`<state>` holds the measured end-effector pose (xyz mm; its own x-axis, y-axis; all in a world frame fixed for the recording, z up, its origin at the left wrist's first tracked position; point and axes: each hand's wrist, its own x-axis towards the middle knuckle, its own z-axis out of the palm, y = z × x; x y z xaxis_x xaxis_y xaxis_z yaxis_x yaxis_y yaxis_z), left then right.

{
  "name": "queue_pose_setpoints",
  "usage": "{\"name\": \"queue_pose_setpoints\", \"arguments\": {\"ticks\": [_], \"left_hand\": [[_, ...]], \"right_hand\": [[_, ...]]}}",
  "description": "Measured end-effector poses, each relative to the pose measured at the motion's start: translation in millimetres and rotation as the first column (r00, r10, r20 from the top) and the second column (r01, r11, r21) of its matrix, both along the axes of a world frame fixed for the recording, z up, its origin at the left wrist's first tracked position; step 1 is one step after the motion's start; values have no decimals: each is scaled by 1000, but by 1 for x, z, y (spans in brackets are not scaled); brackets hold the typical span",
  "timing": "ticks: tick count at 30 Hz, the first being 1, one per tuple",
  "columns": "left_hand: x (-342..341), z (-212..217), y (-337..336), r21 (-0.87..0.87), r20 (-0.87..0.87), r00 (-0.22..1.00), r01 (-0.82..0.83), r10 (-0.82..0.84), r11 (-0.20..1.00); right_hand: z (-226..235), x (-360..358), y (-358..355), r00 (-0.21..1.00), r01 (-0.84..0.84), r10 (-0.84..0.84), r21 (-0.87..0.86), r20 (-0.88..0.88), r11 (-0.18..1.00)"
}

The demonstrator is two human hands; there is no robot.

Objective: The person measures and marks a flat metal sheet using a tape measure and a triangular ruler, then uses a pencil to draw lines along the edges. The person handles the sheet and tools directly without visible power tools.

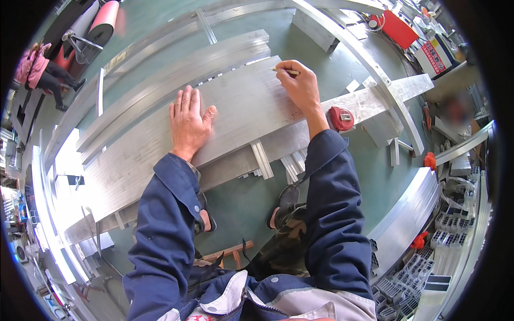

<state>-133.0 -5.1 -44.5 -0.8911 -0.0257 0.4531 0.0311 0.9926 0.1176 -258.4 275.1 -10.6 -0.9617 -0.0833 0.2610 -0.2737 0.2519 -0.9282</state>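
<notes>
A wide silver metal panel (235, 107) lies across supports in front of me, slanting from lower left to upper right. My left hand (188, 120) rests flat on it near its middle, fingers stretched out and holding nothing. Near the panel's far right end, my right hand (300, 85) grips a thin pencil (289, 71), its tip at the panel's end. A red tape measure (341, 119) sits right of my right wrist, on a metal beam (364, 101). Faint handwriting shows on the panel beside my right forearm.
Long metal profiles (176, 91) run parallel beyond the panel. A curved-looking metal rail (369, 64) crosses at the right. Stacked aluminium profiles (412, 278) fill the lower right. A red box (399, 29) stands at the far right. Another person in pink (37, 67) is at the far left.
</notes>
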Motion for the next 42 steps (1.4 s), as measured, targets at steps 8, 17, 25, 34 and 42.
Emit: {"name": "queue_pose_setpoints", "arguments": {"ticks": [8, 17, 25, 34, 42], "left_hand": [[1, 3, 5, -41, -17, 999, -30, 30, 999], [-1, 0, 6, -24, -18, 999, -41, 40, 999], [-1, 0, 7, -2, -19, 999, -51, 51, 999], [-2, 0, 8, 2, -19, 999, -50, 50, 999], [-2, -2, 8, -5, -12, 998, -57, 57, 998]], "right_hand": [[-4, -12, -18, 996, 64, -38, 323, -86, 944], [-6, -12, -18, 994, 71, -41, 320, -101, 945], [-9, -2, -8, 996, 16, 5, 243, -86, 970], [-6, 1, -6, 993, 6, 19, 213, -117, 977], [-2, 12, 14, 997, 36, -41, -70, -69, 997]]}}
